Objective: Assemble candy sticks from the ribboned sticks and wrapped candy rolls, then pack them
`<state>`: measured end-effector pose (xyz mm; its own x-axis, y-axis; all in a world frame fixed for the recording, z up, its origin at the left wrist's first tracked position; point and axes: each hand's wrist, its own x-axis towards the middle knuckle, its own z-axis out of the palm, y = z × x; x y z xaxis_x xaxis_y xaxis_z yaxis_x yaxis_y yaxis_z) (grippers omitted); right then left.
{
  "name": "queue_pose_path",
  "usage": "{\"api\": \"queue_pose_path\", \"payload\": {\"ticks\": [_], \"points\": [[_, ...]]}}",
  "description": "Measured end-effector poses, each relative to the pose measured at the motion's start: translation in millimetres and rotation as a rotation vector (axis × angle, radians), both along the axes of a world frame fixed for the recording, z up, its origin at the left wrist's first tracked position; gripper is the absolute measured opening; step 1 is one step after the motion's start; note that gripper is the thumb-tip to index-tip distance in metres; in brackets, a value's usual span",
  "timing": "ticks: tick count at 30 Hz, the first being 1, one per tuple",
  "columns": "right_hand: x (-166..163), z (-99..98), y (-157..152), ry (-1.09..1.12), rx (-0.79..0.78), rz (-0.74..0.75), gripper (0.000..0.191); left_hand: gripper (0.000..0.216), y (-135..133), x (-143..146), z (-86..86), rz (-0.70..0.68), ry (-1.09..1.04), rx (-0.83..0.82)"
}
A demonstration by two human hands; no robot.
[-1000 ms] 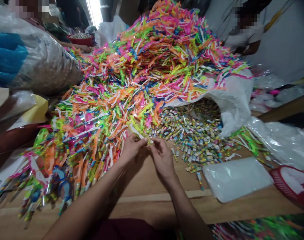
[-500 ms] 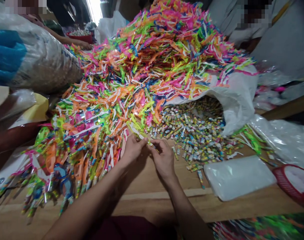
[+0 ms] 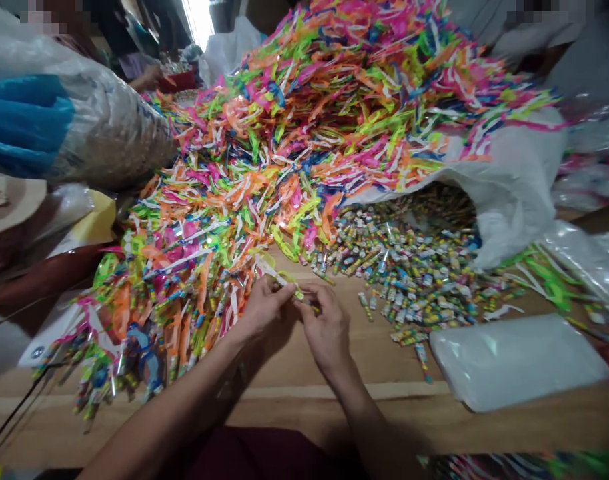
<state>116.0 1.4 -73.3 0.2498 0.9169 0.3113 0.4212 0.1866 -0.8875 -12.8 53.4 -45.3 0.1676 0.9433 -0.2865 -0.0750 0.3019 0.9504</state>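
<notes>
Low over the wooden table, my left hand [image 3: 267, 307] is closed in a pinch on a yellow plastic piece with a white strip [image 3: 277, 272]. My right hand [image 3: 327, 323] meets it fingertip to fingertip, closed on a small patterned tube [image 3: 300, 295] at the piece's near end. Fingers partly cover where the two join. Beyond my hands rises a large heap of bright plastic pieces [image 3: 284, 160] in orange, pink, green, yellow and blue. Right of my right hand lies a pile of small wrapped tubes [image 3: 414, 280], spilling from a white sack [image 3: 514, 193].
Finished-looking pieces with tubes attached [image 3: 184, 333] lie at left. A stack of clear plastic bags [image 3: 519, 363] rests on the table [image 3: 294, 413] at right. A bulging sack [image 3: 114, 127] stands back left. Another person's hand [image 3: 147, 79] shows near a red basket [image 3: 177, 81].
The camera view has turned slightly left, so the heap and bags appear farther right. My hands stay together, and the yellow piece sits slightly lower between them.
</notes>
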Motion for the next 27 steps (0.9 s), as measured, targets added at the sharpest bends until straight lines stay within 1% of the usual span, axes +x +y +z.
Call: {"api": "queue_pose_path", "payload": {"ticks": [2, 4, 5, 7, 8, 9, 11, 12, 13, 14, 15, 16, 17, 18, 20, 21, 23, 25, 27], "points": [[-5.7, 3.3, -1.1, 0.010, 0.001, 0.063, 0.020, 0.048, -2.4, -7.1, 3.9, 0.009, -0.021, -0.002], [-7.7, 8.8, -2.7, 0.031, -0.002, 0.180, 0.026, 0.048, -2.0, -21.7, 14.3, -0.034, -0.001, -0.026], [-6.4, 12.1, -3.1, 0.035, -0.005, 0.244, 0.031, 0.048, 0.1, -32.6, 23.4, -0.063, 0.043, -0.031], [2.5, 18.0, -1.5, 0.015, 0.001, 0.335, 0.040, 0.048, 8.9, -60.4, 49.8, -0.095, 0.199, 0.000], [10.0, 19.7, 0.9, -0.009, 0.003, 0.346, 0.039, 0.049, 15.6, -75.9, 66.2, -0.052, 0.312, 0.043], [19.3, 20.1, 4.7, -0.043, 0.004, 0.332, 0.034, 0.052, 23.4, -90.8, 83.1, 0.005, 0.439, 0.096], [39.8, 16.0, 16.0, -0.143, 0.003, 0.242, 0.017, 0.062, 39.7, -113.3, 111.9, 0.235, 0.679, 0.260], [49.2, 11.6, 23.3, -0.204, 0.000, 0.193, 0.014, 0.062, 47.2, -118.2, 120.6, 0.347, 0.754, 0.353], [57.0, 6.1, 31.3, -0.270, -0.008, 0.153, 0.016, 0.057, 53.8, -117.8, 123.9, 0.427, 0.792, 0.426], [62.6, -0.2, 39.5, -0.335, -0.020, 0.128, 0.017, 0.047, 59.8, -111.8, 121.4, 0.446, 0.804, 0.468], [65.8, -6.7, 47.5, -0.400, -0.035, 0.110, 0.018, 0.036, 65.3, -100.7, 113.3, 0.410, 0.789, 0.486], [66.8, -13.1, 54.6, -0.464, -0.052, 0.099, 0.018, 0.027, 70.6, -85.6, 100.7, 0.317, 0.803, 0.453], [66.1, -19.0, 60.6, -0.528, -0.068, 0.089, 0.018, 0.020, 76.2, -67.7, 85.0, 0.155, 0.854, 0.414], [64.3, -24.5, 65.2, -0.590, -0.078, 0.075, 0.018, 0.015, 81.9, -48.9, 68.0, 0.033, 0.938, 0.405], [60.4, -33.9, 69.9, -0.693, -0.085, 0.053, 0.020, 0.024, 93.0, -14.5, 35.7, -0.154, 1.134, 0.372], [59.2, -37.9, 70.3, -0.727, -0.084, 0.048, 0.022, 0.026, 97.6, -1.1, 22.8, -0.171, 1.157, 0.359], [59.2, -44.7, 68.5, -0.760, -0.079, 0.048, 0.028, 0.037, 103.7, 15.5, 5.4, -0.174, 1.200, 0.362], [61.7, -49.4, 65.1, -0.759, -0.077, 0.065, 0.032, 0.045, 106.6, 20.4, -2.2, -0.159, 1.216, 0.406], [64.6, -51.5, 61.9, -0.743, -0.080, 0.087, 0.032, 0.049, 109.5, 18.6, -3.8, -0.157, 1.220, 0.465]]}}
